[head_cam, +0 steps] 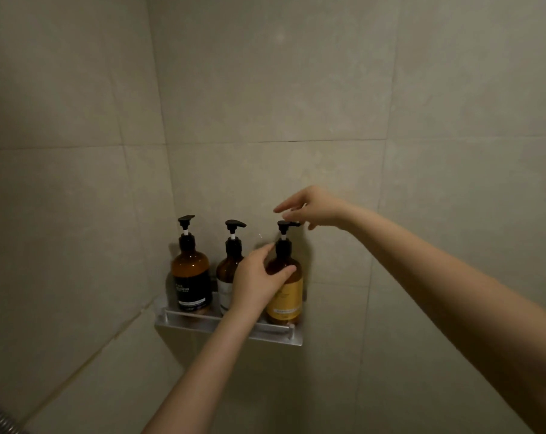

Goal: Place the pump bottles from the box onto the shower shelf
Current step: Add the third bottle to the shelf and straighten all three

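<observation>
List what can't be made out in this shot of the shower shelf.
- Head view: middle bottle, label mostly hidden by the left hand.
- Black-label bottle and yellow-label bottle: print too small and blurred.
- Right hand: contact with the pump head unclear.
- The box: out of frame.

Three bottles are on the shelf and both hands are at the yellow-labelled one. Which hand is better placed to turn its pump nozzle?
Probably the right hand: it hovers open at the pump head of the yellow-labelled bottle. The left hand is wrapped around that bottle's shoulder, steadying it on the shelf.
</observation>
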`<control>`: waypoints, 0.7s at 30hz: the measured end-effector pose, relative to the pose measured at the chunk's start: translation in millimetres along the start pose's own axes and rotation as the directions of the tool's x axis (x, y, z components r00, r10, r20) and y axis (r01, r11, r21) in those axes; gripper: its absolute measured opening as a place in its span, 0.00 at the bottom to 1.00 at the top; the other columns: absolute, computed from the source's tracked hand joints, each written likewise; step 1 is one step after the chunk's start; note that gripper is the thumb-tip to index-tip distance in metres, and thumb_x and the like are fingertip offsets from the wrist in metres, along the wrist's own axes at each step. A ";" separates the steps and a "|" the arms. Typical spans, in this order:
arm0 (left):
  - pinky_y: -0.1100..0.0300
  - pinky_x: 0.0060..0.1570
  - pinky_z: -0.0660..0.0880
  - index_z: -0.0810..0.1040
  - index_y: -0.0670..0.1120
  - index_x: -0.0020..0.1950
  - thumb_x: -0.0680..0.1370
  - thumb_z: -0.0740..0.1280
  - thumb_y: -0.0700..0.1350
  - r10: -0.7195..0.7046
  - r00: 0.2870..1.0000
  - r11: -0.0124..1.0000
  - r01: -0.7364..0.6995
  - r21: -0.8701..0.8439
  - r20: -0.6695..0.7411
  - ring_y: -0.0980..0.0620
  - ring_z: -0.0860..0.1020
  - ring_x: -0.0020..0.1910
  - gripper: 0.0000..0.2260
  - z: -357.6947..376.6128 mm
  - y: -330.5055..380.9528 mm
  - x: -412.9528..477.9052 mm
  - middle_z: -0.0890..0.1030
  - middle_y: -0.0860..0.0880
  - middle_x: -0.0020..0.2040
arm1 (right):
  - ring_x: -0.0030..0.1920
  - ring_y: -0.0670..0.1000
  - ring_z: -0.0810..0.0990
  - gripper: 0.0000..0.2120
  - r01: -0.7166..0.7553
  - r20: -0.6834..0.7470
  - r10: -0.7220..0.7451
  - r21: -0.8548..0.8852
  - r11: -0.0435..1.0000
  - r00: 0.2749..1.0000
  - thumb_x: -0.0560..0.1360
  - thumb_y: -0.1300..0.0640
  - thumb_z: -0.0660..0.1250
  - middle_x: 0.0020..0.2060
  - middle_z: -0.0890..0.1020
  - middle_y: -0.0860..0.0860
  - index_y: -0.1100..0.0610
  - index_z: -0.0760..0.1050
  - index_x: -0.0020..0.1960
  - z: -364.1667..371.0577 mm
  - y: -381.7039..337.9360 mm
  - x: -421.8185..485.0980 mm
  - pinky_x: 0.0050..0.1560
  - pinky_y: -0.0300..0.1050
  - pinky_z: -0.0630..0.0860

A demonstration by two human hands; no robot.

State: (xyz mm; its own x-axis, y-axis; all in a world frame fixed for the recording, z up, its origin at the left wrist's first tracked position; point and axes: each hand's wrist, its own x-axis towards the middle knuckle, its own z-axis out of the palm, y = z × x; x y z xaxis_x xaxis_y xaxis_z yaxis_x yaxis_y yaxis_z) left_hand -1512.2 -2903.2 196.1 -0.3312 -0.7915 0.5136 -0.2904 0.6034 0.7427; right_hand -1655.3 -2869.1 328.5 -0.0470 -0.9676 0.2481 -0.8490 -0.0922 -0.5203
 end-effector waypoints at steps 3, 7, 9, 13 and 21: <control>0.56 0.59 0.73 0.70 0.48 0.68 0.70 0.73 0.49 -0.053 0.998 0.997 0.055 -0.056 0.040 0.52 0.74 0.63 0.28 0.7 -1.1 4.2 0.77 0.50 0.64 | 0.39 0.45 0.78 0.11 -0.074 0.073 0.077 -0.036 0.997 0.994 0.76 0.57 0.65 0.45 0.80 0.48 0.53 0.79 0.58 1.7 -5.6 5.2 0.33 0.35 0.74; 0.57 0.57 0.74 0.73 0.44 0.66 0.71 0.72 0.44 -0.106 0.991 0.990 0.113 -0.089 0.085 0.50 0.76 0.62 0.24 -2.6 -5.4 7.2 0.78 0.46 0.62 | 0.35 0.45 0.78 0.10 -0.158 0.053 0.154 0.072 0.985 0.987 0.73 0.55 0.69 0.40 0.82 0.50 0.55 0.81 0.53 0.2 -4.2 5.2 0.31 0.35 0.72; 0.58 0.56 0.73 0.74 0.44 0.65 0.71 0.71 0.44 -0.116 0.988 0.989 0.125 -0.082 0.104 0.50 0.76 0.61 0.23 -3.8 -5.4 7.5 0.78 0.46 0.62 | 0.34 0.45 0.79 0.09 -0.192 0.039 0.190 0.086 0.978 0.981 0.72 0.53 0.71 0.38 0.82 0.48 0.55 0.82 0.51 1.1 -3.7 4.4 0.30 0.36 0.71; 0.63 0.52 0.72 0.73 0.43 0.65 0.72 0.71 0.42 -0.130 0.984 0.985 0.142 -0.095 0.120 0.50 0.75 0.61 0.23 -5.3 -3.7 8.2 0.78 0.46 0.62 | 0.32 0.45 0.81 0.11 -0.249 -0.030 0.255 0.128 0.960 0.967 0.69 0.50 0.73 0.35 0.83 0.50 0.58 0.80 0.45 6.6 -4.7 5.4 0.25 0.34 0.69; 0.63 0.52 0.70 0.73 0.44 0.65 0.73 0.70 0.42 -0.147 0.980 0.984 0.159 -0.078 0.136 0.51 0.75 0.61 0.21 -4.5 -2.6 7.5 0.78 0.46 0.62 | 0.30 0.46 0.77 0.15 -0.326 -0.029 0.334 0.157 0.932 0.942 0.70 0.47 0.73 0.33 0.81 0.51 0.59 0.77 0.44 11.4 -8.0 3.7 0.21 0.34 0.67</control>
State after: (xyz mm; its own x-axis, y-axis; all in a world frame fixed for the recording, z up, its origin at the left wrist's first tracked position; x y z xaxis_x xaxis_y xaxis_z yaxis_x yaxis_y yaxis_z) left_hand -1510.0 -2911.1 200.0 -0.4042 -0.8510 0.3352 -0.2686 0.4608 0.8459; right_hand -1642.7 -2874.6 324.2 -0.3431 -0.9356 0.0834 -0.6936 0.1925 -0.6942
